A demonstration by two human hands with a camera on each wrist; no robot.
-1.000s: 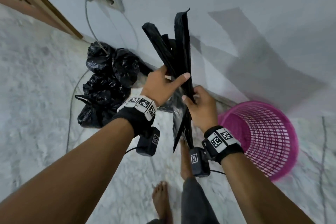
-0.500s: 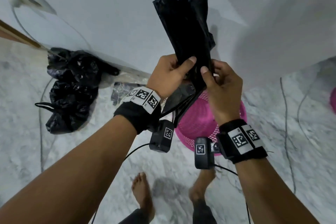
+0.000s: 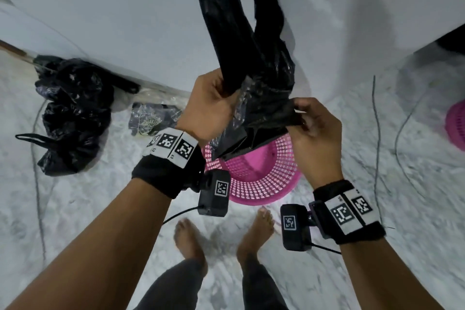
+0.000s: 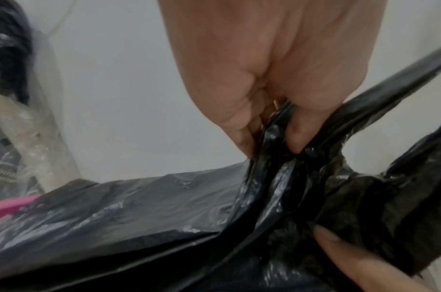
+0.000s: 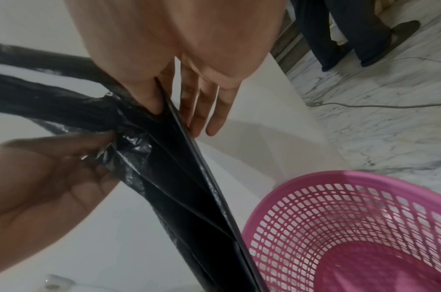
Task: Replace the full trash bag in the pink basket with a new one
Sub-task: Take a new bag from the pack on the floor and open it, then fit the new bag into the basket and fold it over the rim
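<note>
Black, thin, crinkled plastic fills the middle of my head view: a folded new trash bag [image 3: 254, 63] held up between both hands, its 2 handle strips pointing to the top of the frame. My left hand [image 3: 211, 106] grips the bag at the base of the left strip, fingers curled round it. My right hand [image 3: 314, 131] pinches an edge of the bag between thumb and fingertips, pulling it toward the right of the frame. Below the hands, centre frame, I see the round pink plastic lattice basket [image 3: 261, 178] standing on the white marble floor [image 3: 75, 209], just in front of my 2 bare feet. At the left of the frame a full, knotted black trash bag [image 3: 73, 118] lies on the floor against the white wall [image 3: 113, 7], well apart from the basket.
</note>
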